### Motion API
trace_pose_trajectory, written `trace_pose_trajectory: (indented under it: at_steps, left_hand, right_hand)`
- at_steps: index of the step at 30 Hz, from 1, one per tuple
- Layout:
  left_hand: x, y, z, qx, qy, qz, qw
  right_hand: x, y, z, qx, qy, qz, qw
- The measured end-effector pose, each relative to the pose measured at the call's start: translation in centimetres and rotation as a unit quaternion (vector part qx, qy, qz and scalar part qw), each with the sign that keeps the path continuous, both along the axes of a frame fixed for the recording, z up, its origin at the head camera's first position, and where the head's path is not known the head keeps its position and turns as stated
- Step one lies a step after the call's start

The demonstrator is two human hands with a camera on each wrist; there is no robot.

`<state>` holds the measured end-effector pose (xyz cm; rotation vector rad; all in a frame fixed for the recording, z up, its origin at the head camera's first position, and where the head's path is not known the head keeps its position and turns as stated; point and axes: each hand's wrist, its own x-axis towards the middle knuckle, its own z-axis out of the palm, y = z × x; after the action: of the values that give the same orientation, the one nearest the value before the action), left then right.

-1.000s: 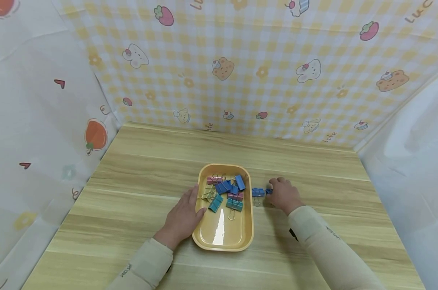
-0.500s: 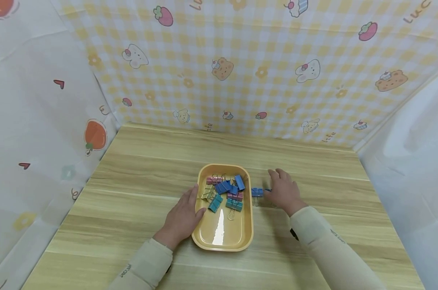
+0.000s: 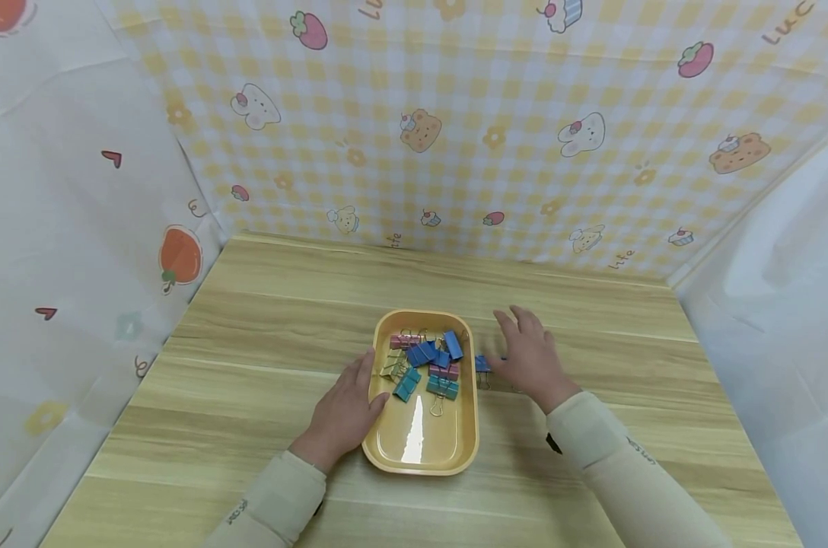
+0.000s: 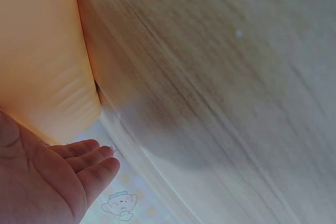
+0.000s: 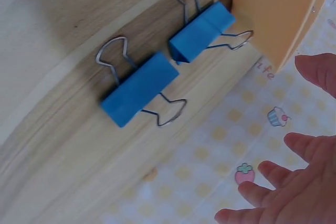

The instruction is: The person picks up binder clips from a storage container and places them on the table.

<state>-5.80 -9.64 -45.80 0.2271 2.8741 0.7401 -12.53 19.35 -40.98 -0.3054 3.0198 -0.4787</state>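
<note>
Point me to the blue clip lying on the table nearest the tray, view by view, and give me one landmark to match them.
Head: just right of the tray, the blue clip is partly hidden by the right hand.
Left wrist: not in it.
Right wrist: upper middle, beside the tray.
Shared landmark: the tray, upper left in left wrist, upper right in right wrist.

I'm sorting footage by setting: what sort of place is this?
Probably a makeshift tabletop workspace screened off for filming: a checked cartoon-print sheet hangs behind a wood-grain table, and paler sheets flank it. What lies beyond them can't be seen.
</note>
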Motion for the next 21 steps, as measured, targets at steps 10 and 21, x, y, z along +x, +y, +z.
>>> trace_pose_trajectory:
  at_steps: [10,21]
  left_hand:
    - [0.0,-0.1,-0.2,0.000,-0.003,0.002,1.0000]
    - [-0.2,-0.1,-0.4,0.000,-0.001,0.002,1.0000]
  right_hand:
    - [0.3,-1.2,0.9,-0.002,0.026,0.027,0.9993]
    - [0.6,-2.5,0.9,0.007,0.044,0.068,0.9967]
